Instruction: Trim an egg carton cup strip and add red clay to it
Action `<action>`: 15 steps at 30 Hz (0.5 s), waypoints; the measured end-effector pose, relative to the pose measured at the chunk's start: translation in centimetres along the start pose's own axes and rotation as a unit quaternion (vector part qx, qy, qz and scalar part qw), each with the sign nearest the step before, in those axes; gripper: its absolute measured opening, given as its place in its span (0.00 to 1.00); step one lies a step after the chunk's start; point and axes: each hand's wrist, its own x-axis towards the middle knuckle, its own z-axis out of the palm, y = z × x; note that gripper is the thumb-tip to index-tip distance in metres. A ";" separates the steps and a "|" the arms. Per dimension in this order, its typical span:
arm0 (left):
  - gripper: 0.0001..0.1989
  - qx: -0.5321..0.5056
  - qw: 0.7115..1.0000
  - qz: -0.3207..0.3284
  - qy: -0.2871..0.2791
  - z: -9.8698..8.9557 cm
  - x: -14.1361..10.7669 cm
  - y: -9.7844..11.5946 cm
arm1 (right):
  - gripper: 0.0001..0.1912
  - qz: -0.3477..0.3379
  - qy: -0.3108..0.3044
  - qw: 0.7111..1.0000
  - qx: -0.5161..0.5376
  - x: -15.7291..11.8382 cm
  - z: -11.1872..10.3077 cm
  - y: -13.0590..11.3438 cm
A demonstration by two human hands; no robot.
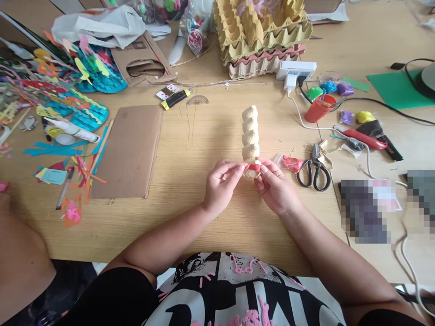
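The left hand (220, 184) and the right hand (276, 188) are pinching a red strip (253, 168) across the cream roll's (250, 131) six-o'clock end. If they are pulling unevenly, the strip is probably risking a tear.

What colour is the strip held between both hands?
The strip is red, best seen in the head view.

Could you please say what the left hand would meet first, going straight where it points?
The left hand touches the red strip; just past it, the right hand probably comes first, though depth is unclear.
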 end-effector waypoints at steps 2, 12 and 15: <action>0.09 -0.006 1.000 -0.002 -0.010 0.0 0.0 0.0 | 0.19 0.000 0.001 1.000 -0.001 0.0 0.0 0.0; 0.31 -0.180 0.953 -0.241 0.029 1.1 0.2 0.4 | 0.20 0.000 -0.015 1.000 -0.012 0.1 -0.2 0.3; 0.31 -0.217 0.928 -0.304 0.006 0.9 0.4 0.8 | 0.20 -0.003 -0.013 1.000 -0.006 0.3 -0.4 0.4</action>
